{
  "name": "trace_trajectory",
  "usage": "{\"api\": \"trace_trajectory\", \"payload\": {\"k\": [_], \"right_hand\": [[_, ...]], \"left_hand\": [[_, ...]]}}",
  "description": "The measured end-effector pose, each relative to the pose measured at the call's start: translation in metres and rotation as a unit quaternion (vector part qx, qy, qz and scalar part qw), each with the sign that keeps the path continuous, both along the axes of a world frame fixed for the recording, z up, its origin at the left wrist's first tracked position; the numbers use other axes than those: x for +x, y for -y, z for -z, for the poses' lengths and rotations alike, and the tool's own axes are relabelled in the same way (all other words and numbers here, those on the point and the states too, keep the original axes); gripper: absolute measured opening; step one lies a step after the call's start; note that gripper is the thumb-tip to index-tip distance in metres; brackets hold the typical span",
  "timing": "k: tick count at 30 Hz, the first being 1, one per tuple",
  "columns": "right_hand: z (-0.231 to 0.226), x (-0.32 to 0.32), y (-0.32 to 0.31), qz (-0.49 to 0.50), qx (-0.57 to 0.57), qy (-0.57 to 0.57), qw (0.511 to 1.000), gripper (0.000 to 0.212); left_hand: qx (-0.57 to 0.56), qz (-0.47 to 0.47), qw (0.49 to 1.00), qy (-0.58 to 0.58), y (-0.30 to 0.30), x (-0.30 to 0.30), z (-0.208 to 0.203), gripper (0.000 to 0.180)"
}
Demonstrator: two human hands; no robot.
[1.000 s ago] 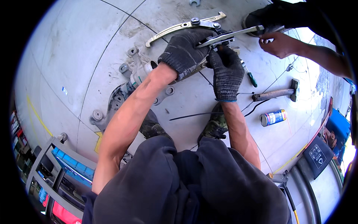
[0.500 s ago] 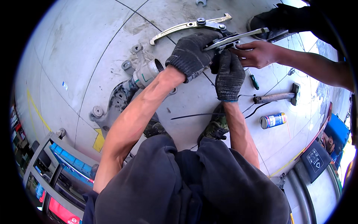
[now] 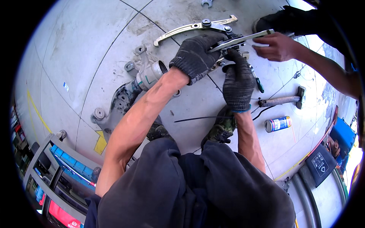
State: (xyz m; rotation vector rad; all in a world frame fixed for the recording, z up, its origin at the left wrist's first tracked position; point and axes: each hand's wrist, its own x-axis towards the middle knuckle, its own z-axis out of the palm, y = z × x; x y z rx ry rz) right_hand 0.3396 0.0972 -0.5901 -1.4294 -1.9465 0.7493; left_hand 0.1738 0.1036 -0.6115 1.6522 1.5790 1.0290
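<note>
A metal jaw puller with long hooked arms is held above the floor in front of me. My left hand, in a dark knit glove, is closed around its middle, and the fingertips are hidden behind one arm. Close to the puller's hub is my gloved right hand, its fingers stretched toward it and the thumb apart, with nothing seen in its grip. A co-worker's bare hand is at the tip of the puller's right arm; whether it touches is unclear.
A metal suspension arm lies left of my feet. To the right are a hammer, a green-handled screwdriver and a spray can. A wrench lies far ahead; a tool cart stands lower left.
My right hand has drawn back slightly to the right and its thumb has come apart from the fingers. The co-worker's hand has moved right and up, away from the hub.
</note>
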Motion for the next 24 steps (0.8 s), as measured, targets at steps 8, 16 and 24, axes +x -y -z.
{"api": "trace_trajectory", "payload": {"k": [8,16,24], "right_hand": [[0.004,0.016,-0.006,-0.077,-0.012,0.105,0.991,0.024],[0.003,-0.006,-0.008,0.072,-0.338,-0.194,0.918,0.032],[0.008,0.002,-0.016,0.046,-0.317,-0.065,0.945,0.031]], "left_hand": [[0.011,0.007,1.0,0.015,-0.002,0.003,0.003,0.041],[-0.029,0.02,0.999,-0.025,0.003,-0.007,0.006,0.046],[-0.026,0.026,0.999,-0.04,0.002,-0.009,0.009,0.038]]}}
